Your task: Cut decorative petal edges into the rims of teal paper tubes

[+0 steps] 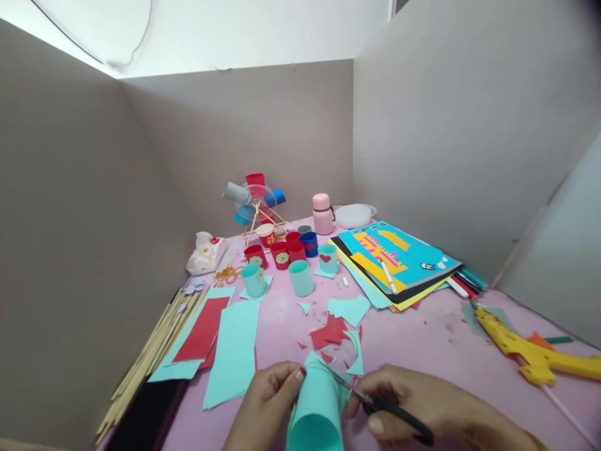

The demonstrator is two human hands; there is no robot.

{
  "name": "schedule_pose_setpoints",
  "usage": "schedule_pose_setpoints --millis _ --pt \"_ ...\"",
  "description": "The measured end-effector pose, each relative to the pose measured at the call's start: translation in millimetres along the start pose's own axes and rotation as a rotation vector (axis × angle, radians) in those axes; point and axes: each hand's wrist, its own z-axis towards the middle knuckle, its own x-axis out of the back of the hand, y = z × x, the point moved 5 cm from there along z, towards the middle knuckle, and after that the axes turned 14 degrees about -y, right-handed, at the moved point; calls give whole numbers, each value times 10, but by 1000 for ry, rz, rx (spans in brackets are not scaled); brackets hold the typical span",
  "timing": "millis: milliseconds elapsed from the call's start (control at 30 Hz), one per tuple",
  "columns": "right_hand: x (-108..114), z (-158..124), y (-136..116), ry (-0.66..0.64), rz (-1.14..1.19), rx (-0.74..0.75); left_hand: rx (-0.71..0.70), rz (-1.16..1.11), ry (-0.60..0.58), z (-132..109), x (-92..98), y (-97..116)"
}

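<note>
Grey partition panels enclose a pink-covered table (282,338), where red paper scraps (334,328) make a handy landmark. The mint paper tube (319,396) is on the near side of those scraps, its open mouth towards the wearer and a flap of the same paper jutting out at its far end. The left hand (276,401) closes on it, thumb and fingers pinching the left side near that far end. The right hand (404,396) grips the scissors (370,401) by their black handles, the blades lying against the flap; whether the blades are parted, I cannot tell. Beyond the scraps stand more paper cups, including a plain mint cup (301,279); to the scraps' right lies a yellow glue gun (521,351).

The tube should be very light and springy, stiff enough along its length but easily dented or creased across its wall. A gentle pinch close to the far rim looks best, where the flap would brace it; squeezing the open mouth would probably flatten it. Dry paper should hardly slip.
</note>
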Motion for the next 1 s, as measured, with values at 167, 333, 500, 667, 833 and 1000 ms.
schedule_pose_setpoints --millis 167,333,500,667,833,1000 --pt "-3 10 -24 33 -63 -1 11 2 -17 19 -56 -36" --pt "7 18 -34 46 -71 19 11 -3 -19 12 -68 -1" --pt "2 36 -16 49 -44 24 21 30 -13 13 -52 5" --pt "-1 53 -10 66 -46 28 14 -1 -16 0 -23 -4" --pt "-21 48 -85 43 -52 63 19 -84 -3 -19 12 -27" --pt "-3 44 -52 52 -48 54 -4 -101 -6 -7 15 -19"
